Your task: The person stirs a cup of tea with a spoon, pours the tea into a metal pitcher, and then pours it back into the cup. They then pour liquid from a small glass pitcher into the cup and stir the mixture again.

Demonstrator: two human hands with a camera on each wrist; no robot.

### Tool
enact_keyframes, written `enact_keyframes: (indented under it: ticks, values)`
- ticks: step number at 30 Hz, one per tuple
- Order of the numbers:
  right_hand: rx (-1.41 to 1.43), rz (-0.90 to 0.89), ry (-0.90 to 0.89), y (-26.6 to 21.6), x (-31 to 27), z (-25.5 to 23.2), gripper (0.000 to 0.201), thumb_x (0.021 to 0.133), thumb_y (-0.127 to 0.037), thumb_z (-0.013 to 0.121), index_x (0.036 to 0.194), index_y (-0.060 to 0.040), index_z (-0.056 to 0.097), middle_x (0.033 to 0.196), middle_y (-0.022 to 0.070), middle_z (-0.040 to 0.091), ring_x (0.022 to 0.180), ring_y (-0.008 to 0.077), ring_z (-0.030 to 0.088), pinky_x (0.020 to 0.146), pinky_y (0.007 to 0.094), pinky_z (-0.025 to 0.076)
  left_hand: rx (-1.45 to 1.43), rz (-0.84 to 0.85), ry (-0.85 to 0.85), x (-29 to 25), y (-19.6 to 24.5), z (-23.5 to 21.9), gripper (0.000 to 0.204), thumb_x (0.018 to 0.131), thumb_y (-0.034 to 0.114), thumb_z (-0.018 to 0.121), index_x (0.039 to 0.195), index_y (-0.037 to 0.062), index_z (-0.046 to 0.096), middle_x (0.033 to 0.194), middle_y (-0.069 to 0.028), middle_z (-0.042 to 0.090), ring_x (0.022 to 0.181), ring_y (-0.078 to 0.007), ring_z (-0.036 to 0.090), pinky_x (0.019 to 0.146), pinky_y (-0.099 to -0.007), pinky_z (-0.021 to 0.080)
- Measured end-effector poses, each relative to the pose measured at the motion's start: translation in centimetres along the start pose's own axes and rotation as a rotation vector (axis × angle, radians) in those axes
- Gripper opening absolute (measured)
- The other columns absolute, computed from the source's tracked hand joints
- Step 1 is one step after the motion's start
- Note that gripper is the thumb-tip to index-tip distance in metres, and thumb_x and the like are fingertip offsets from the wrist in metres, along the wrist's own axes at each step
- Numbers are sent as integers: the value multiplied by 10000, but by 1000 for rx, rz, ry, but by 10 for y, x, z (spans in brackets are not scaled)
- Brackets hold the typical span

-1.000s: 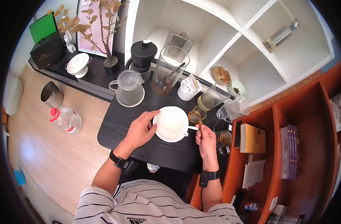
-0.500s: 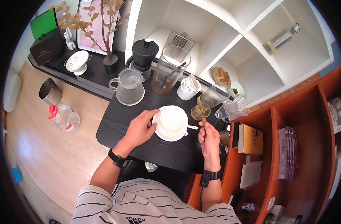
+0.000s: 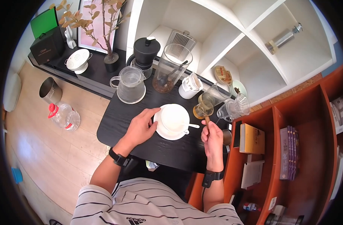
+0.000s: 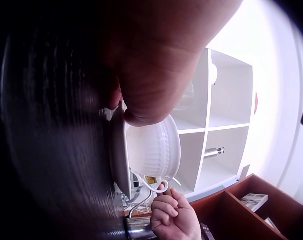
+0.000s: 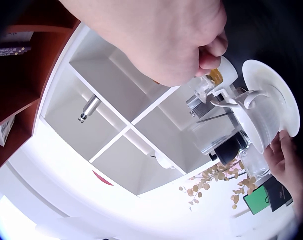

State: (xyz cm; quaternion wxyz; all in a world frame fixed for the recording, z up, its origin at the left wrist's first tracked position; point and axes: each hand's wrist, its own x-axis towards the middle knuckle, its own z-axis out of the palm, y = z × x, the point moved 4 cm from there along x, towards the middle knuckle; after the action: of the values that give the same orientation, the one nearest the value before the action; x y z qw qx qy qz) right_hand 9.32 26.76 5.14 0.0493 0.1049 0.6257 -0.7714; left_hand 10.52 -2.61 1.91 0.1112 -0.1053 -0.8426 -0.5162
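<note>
On the black table stands a white cup on a white saucer, with a white spoon reaching out to the right. My left hand is at the saucer's left edge. In the left wrist view its thumb and a finger pinch the saucer rim between them. My right hand grips the wooden handle of a small glass pitcher holding amber liquid. That pitcher is to the right of the cup and overlaps a tall glass behind it.
Along the table's back are a glass jug, a black grinder, a tall glass vase, a white mug and a ribbed glass dripper. A brown bookshelf borders the right. A plastic bottle stands on the floor.
My right hand has moved a little right and away from me with the glass pitcher, away from the cup. The left hand stays at the saucer.
</note>
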Motion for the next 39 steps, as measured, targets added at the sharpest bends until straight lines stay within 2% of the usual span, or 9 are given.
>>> enact_keyframes:
  ticks: [14, 15, 16, 26, 28, 29, 31, 39]
  values:
    - [-35, -8, -14, -6, -2, -1, 317, 1154, -261, 530, 1165, 8, 697, 712, -46, 486, 580, 55, 410, 518, 223, 301, -4, -3, 2, -1, 1, -1, 522, 903, 39, 733, 1413, 91, 634, 1042, -101, 659, 720, -247, 652, 701, -396, 554]
    - [-38, -7, -15, -6, -2, 0, 317, 1154, -261, 530, 1165, 8, 697, 712, -46, 486, 580, 55, 410, 518, 223, 301, -1, -3, -4, -1, 1, 0, 526, 903, 32, 730, 1418, 81, 635, 1058, -101, 662, 730, -228, 646, 709, -375, 553]
    - [-46, -28, -11, -9, -2, 0, 318, 1154, -253, 525, 1172, 18, 692, 714, -40, 487, 579, 56, 410, 518, 221, 301, 2, -1, -11, 0, 1, 0, 530, 902, 26, 727, 1423, 72, 637, 1074, -101, 664, 740, -209, 640, 717, -354, 551]
    - [-212, -208, -43, -37, -19, 22, 312, 1144, -252, 561, 1177, 19, 712, 721, -46, 497, 604, 39, 409, 532, 216, 314, -12, 15, 2, -1, -1, 1, 537, 898, 23, 726, 1424, 77, 632, 1064, -99, 661, 722, -207, 642, 690, -357, 545]
    - [-227, -209, -62, -41, -24, 26, 304, 1143, -240, 560, 1184, 22, 710, 720, -47, 495, 605, 36, 411, 531, 216, 317, -9, 14, -6, -1, -1, 1, 519, 902, 40, 726, 1409, 81, 623, 1070, -116, 669, 739, -268, 665, 705, -406, 557]
    - [-240, -213, -79, -43, -26, 28, 297, 1142, -228, 559, 1192, 24, 707, 719, -48, 494, 606, 33, 413, 531, 215, 319, -9, 13, -4, -1, -1, 1, 519, 902, 40, 726, 1409, 81, 623, 1070, -116, 669, 739, -268, 665, 705, -406, 557]
    - [-247, -223, -93, -45, -29, 31, 291, 1143, -220, 556, 1195, 24, 705, 716, -53, 488, 599, 29, 407, 529, 213, 313, -8, 21, 2, -1, -2, 1, 540, 897, 24, 723, 1426, 80, 631, 1057, -97, 658, 721, -205, 646, 696, -359, 548]
    - [-343, -301, -129, -48, -35, 38, 277, 1146, -201, 545, 1214, 17, 702, 709, -74, 469, 572, 9, 382, 522, 199, 287, -4, 20, 10, -1, -1, 0, 532, 898, 31, 723, 1420, 88, 635, 1051, -96, 660, 726, -216, 650, 707, -366, 552]
